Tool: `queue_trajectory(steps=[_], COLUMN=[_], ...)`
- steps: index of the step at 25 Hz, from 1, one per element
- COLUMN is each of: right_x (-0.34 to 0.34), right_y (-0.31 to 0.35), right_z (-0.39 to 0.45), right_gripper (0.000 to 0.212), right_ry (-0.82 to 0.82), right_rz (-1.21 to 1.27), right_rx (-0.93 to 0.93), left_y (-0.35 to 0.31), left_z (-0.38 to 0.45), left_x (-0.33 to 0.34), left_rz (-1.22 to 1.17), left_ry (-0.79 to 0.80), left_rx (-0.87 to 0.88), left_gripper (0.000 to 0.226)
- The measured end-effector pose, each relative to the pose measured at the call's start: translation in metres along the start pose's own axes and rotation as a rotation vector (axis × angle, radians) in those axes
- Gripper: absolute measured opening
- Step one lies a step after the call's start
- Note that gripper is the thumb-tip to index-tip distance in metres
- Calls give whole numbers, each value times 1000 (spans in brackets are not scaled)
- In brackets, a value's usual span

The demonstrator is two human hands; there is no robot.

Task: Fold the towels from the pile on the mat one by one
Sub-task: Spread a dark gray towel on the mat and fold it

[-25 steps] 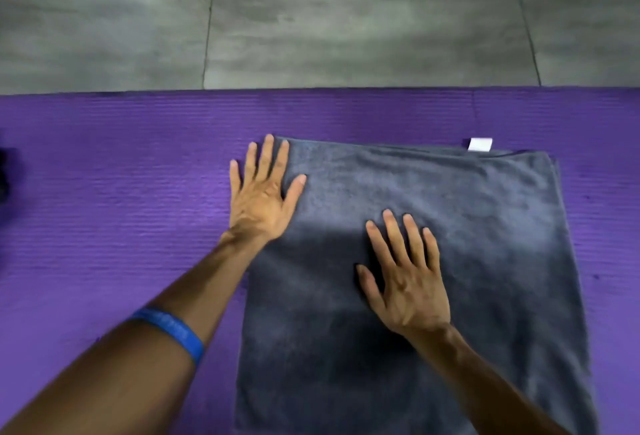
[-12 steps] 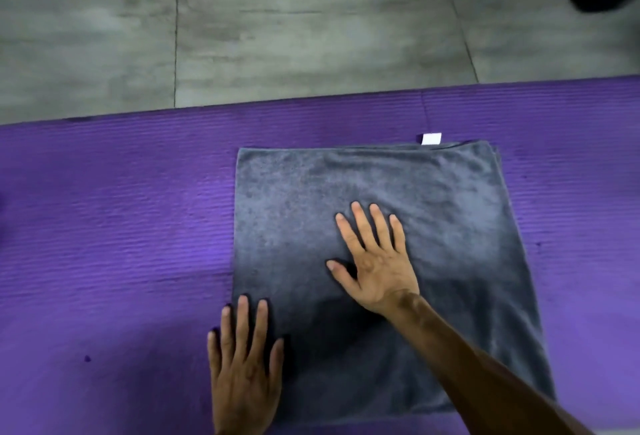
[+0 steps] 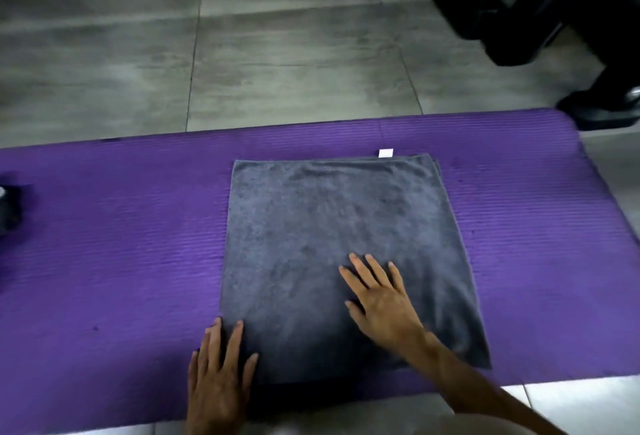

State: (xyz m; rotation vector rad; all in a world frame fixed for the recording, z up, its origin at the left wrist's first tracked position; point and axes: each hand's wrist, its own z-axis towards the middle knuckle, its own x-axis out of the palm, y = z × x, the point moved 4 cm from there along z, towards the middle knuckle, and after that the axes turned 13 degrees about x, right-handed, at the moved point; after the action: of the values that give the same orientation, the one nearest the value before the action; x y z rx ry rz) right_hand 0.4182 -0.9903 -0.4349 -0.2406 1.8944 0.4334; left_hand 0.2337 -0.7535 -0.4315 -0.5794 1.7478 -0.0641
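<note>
Head view: grey towel [image 3: 339,254] spread flat, already doubled, roughly mid-mat and slightly right of centre on the purple mat [image 3: 114,247], small white tag [image 3: 385,153] poking out at the far edge. Left hand [image 3: 218,375] laid flat, fingers straight, on the near left corner, half on cloth, half on mat. Right hand [image 3: 377,299] spread open, palm down on the lower middle of the towel, gripping nothing. Layered edges showing slightly offset at the far right corner. Dark bundle [image 3: 8,208] at the mat's left edge, cut off by the frame, possibly the pile. Grey tiled floor [image 3: 277,71] beyond, dark blurred shapes top right. Risk from here: dragging with flat palms, shifting the upper layer and worsening the offset; lifting one corner alone, skewing the next fold; soft mat catching the cloth and bunching it.
</note>
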Motion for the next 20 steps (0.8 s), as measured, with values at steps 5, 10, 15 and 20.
queue_trajectory(steps=[5, 10, 15, 20], right_x=[-2, 6, -4, -19], right_y=[-108, -151, -153, -161], right_z=[-82, -96, -95, -120], right_gripper=[64, 61, 21, 30], right_ry=[-217, -241, 108, 360], right_rz=[161, 1022, 1538, 1480], right_rx=[588, 885, 1042, 1020], left_y=[1, 6, 23, 28], left_z=[-3, 2, -1, -24], left_x=[-10, -18, -28, -40], left_rz=[-464, -759, -890, -943], left_ry=[-146, -127, 12, 225], left_rx=[-330, -424, -487, -532], left_gripper=[86, 34, 20, 15])
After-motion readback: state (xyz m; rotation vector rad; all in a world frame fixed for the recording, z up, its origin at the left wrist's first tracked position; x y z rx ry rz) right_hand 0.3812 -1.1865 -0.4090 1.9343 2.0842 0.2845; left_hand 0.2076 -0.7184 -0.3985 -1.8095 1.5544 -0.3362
